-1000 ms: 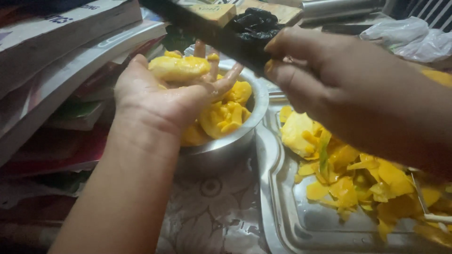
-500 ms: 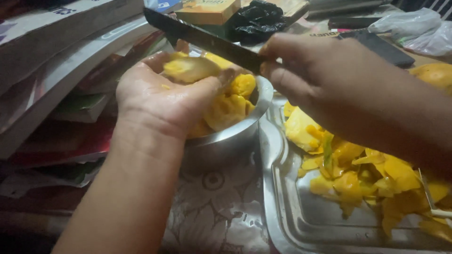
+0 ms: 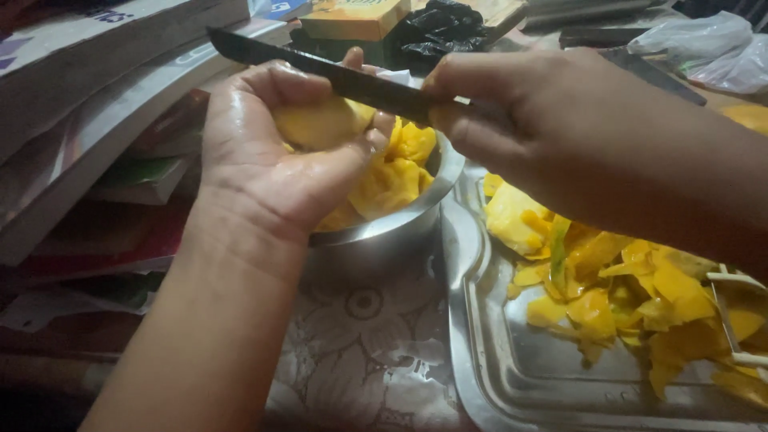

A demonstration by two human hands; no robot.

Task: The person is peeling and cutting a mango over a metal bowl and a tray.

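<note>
Fruit was gripped in the left hand above the steel bowl; a knife was clasped by the right hand, beside the tray's left edge.

From where I sit this looks like a home, with food being prepared on a living-room or study table rather than at a proper kitchen counter. The table is covered with a pale floral-patterned cloth. On the left a slumped stack of books and magazines crowds the working space. In the middle stands a small steel bowl of yellow fruit pieces, and to the right a steel tray holds yellow peelings. At the far edge I see household clutter: a yellow cardboard box, a crumpled black plastic bag and a pale plastic bag at far right. The light is dim and warm.
</note>
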